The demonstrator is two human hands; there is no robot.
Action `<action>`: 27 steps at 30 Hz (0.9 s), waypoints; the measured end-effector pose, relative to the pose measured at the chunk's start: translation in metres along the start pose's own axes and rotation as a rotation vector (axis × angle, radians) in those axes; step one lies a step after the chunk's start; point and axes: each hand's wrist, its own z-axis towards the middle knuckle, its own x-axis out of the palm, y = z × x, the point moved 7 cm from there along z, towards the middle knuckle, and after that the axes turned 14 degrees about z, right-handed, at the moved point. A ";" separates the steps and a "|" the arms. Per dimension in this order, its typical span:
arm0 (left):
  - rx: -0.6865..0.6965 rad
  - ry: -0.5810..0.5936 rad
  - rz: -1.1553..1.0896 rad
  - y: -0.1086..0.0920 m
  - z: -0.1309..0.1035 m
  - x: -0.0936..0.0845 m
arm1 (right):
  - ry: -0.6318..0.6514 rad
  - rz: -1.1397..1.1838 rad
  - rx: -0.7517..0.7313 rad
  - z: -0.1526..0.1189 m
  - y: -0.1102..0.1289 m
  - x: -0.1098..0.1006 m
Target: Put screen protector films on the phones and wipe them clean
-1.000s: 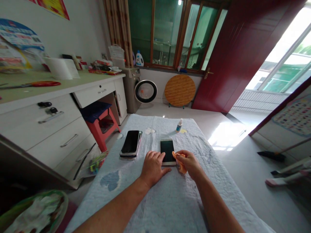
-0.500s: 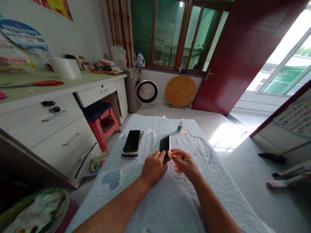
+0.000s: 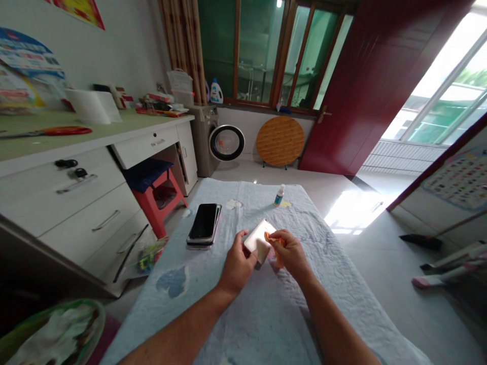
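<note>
My left hand (image 3: 238,263) grips a smartphone (image 3: 257,241) by its left edge, thumb in front and fingers behind. The phone is tilted, with its pale, shiny back facing me. In my right hand (image 3: 291,253) is a bunched orange cloth (image 3: 279,257), pinched between thumb and fingers against the phone's right part. Left of my hands, a stack of phones (image 3: 204,223) lies on the cloth-covered table (image 3: 243,324), a black screen uppermost. A small spray bottle (image 3: 279,195) with a blue label stands upright beyond the phone.
Left of the table are a white desk with drawers (image 3: 83,197), a red stool (image 3: 155,195) and a green-rimmed basin (image 3: 99,324). A washing machine (image 3: 205,142) with its door open and a round wooden tabletop (image 3: 280,141) are at the back. A broom (image 3: 422,241) lies right.
The phone has been turned over from its dark screen side to its pale back. My left hand has shifted its hold to the left edge, and the cloth now meets the back.
</note>
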 end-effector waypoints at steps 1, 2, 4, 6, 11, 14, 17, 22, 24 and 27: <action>-0.023 0.033 -0.007 0.001 -0.002 0.004 | -0.010 -0.031 -0.009 0.000 0.000 -0.001; -0.039 0.066 0.009 0.002 -0.003 0.007 | -0.018 -0.065 -0.022 0.000 -0.001 -0.002; -0.050 0.126 0.064 0.002 -0.006 0.012 | -0.034 -0.143 -0.056 0.000 -0.001 -0.005; -0.043 0.170 0.105 0.001 -0.008 0.015 | -0.059 -0.233 -0.081 0.000 -0.001 -0.009; 0.034 0.219 0.267 -0.004 -0.010 0.017 | -0.127 -0.431 -0.028 0.001 -0.007 -0.021; 0.091 0.259 0.403 -0.007 -0.011 0.018 | -0.098 -0.488 0.054 0.002 -0.013 -0.020; 0.116 0.263 0.561 -0.008 -0.011 0.018 | -0.055 -0.488 0.087 0.003 -0.015 -0.014; 0.135 0.230 0.695 -0.007 -0.010 0.014 | -0.002 -0.417 0.067 0.005 -0.015 -0.002; 0.146 0.217 0.713 -0.007 -0.010 0.013 | 0.040 -0.392 0.031 0.005 -0.014 0.004; 0.128 0.211 0.774 -0.006 -0.010 0.011 | 0.106 -0.351 -0.043 0.007 -0.013 0.012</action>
